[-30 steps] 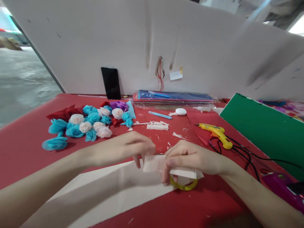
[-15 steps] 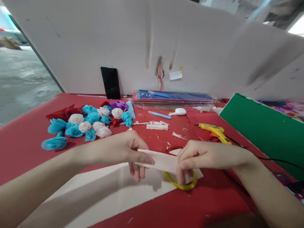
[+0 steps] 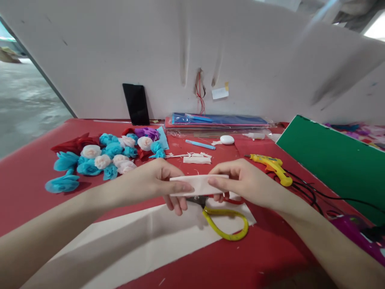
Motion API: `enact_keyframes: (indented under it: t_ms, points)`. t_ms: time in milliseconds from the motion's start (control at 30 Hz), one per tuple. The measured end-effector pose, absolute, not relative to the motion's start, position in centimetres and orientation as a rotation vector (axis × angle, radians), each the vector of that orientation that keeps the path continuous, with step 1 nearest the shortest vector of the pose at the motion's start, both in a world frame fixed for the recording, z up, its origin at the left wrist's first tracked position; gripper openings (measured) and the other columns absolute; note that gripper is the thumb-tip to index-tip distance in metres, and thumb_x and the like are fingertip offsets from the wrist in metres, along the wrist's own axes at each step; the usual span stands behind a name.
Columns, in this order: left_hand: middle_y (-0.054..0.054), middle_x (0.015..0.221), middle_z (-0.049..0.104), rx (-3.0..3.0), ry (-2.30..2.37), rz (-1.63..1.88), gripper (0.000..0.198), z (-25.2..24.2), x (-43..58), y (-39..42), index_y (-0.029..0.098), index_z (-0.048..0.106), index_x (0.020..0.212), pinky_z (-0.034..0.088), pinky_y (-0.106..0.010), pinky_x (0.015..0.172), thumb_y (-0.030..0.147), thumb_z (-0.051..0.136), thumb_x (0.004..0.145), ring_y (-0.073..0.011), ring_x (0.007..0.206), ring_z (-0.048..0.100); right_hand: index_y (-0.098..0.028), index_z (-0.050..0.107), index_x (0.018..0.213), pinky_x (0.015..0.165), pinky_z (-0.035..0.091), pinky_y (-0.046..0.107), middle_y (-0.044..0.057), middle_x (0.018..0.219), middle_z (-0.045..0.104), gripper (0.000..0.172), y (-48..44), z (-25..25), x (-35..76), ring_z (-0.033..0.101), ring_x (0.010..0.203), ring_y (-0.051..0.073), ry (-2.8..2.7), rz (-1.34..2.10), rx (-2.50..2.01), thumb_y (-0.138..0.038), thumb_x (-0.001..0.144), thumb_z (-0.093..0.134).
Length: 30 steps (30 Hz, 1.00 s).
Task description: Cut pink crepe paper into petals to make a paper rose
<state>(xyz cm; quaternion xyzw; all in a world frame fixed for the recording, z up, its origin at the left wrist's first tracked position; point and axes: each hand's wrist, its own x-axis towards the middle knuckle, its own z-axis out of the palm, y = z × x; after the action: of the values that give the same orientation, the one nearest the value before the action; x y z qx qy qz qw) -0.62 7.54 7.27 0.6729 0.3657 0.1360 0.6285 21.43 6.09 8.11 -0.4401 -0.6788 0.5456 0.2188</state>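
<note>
A folded strip of pale pink paper (image 3: 200, 184) is stretched between my two hands. My left hand (image 3: 171, 184) pinches its left end, thumb on the near face. At the right end, my right hand (image 3: 233, 180) pinches it between thumb and fingers. Just below lie scissors (image 3: 227, 235) with one yellow and one red handle; their blades are mostly hidden by my left hand. Under the scissors a large pale sheet (image 3: 135, 241) spreads across the red tabletop (image 3: 288, 257). Beyond my hands rests a small folded pale strip (image 3: 197, 159) among scraps.
Blue, pink, red and purple paper flowers (image 3: 102, 156) are heaped at left. A yellow glue gun (image 3: 273, 166) with black cords lies right, before a green board (image 3: 331, 164). A phone (image 3: 136, 104) leans on the white wall (image 3: 120, 48). A blue pen (image 3: 200, 144) lies behind.
My right hand has come off the scissors' handle and now grips the paper strip's right end. The strip has been raised slightly and looks shorter between my hands.
</note>
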Motion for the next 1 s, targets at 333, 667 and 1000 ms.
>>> enact_keyframes:
  t_ms: [333,667,1000]
  points:
    - [-0.002,0.085,0.074,1.525,0.598,0.175,0.030,6.7,0.1,6.9,0.019,0.071,0.094,0.049,-0.021,0.075,0.038,0.049,0.089,-0.0138,0.076,0.068,-0.014,0.061,0.073,0.047,0.035,0.013,-0.004,0.058,0.055,0.015,5.3,6.9,20.0,0.049,0.052,0.004,-1.875,1.378,-1.057,-0.025,0.083,0.061]
    - [0.001,0.050,0.068,1.333,0.622,0.217,0.039,6.0,1.1,5.6,0.014,0.067,0.080,0.050,-0.020,0.069,0.042,0.042,0.092,-0.0102,0.047,0.063,-0.014,0.061,0.068,0.046,0.033,0.016,-0.006,0.052,0.047,0.020,5.2,6.9,20.2,0.040,0.048,0.004,-1.760,1.251,-0.993,-0.028,0.083,0.061]
    - [-0.002,0.045,0.065,1.430,0.618,0.001,0.047,7.0,0.1,5.9,0.015,0.071,0.070,0.049,-0.021,0.057,0.046,0.042,0.090,-0.0117,0.041,0.061,-0.015,0.066,0.065,0.040,0.022,0.018,-0.005,0.049,0.041,0.018,5.9,8.6,21.9,0.031,0.045,0.004,-1.727,1.127,-0.981,-0.026,0.078,0.066]
